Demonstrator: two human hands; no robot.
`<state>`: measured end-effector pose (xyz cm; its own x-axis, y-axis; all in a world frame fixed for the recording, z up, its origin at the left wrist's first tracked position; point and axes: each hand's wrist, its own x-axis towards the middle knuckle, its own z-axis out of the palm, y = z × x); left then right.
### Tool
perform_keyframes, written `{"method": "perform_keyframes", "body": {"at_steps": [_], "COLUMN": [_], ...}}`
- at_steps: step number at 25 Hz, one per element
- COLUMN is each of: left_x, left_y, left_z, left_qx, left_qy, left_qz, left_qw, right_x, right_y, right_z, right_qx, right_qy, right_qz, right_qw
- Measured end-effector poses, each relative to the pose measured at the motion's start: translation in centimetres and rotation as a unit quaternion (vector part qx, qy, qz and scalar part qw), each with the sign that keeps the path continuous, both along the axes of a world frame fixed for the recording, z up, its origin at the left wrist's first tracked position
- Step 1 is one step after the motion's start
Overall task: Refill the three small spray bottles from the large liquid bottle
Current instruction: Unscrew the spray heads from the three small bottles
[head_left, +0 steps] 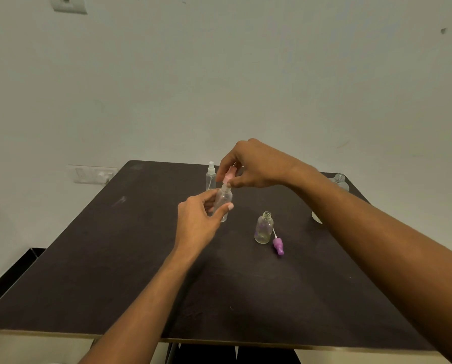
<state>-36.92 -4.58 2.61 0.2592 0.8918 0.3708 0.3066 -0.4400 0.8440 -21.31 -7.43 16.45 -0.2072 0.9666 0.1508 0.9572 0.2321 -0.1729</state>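
My left hand (pixel 198 219) grips a small clear spray bottle (pixel 224 202) that stands on the dark table (pixel 114 258). My right hand (pixel 253 166) pinches its pink spray cap (pixel 229 177) right at the bottle's neck. Behind them stands a second small spray bottle with a white cap (pixel 210 177). To the right, a third small bottle (pixel 263 228) stands uncapped, and its purple spray cap (pixel 278 245) lies on the table beside it. The large clear bottle (pixel 339 182) stands uncapped at the far right edge, partly hidden by my right forearm.
A round whitish thing (pixel 316 216) lies on the table, mostly hidden under my right forearm. A wall runs behind the table, with a socket plate (pixel 92 174) low at the left. The table's front edge is near me.
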Motion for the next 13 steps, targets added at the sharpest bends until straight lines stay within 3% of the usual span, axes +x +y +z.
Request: {"method": "perform_keyframes", "body": {"at_steps": [13], "left_x": [-0.3], "left_y": [0.4], "left_z": [-0.9], "left_qx": [-0.014], "left_qy": [0.016], "left_qz": [0.001], "left_qw": [1.0], "right_x": [2.7], "right_y": [-2.4], "right_z": [4.0], "right_qx": [0.025], "right_qy": [0.041], "right_qz": [-0.034], "right_qw": [0.998]}}
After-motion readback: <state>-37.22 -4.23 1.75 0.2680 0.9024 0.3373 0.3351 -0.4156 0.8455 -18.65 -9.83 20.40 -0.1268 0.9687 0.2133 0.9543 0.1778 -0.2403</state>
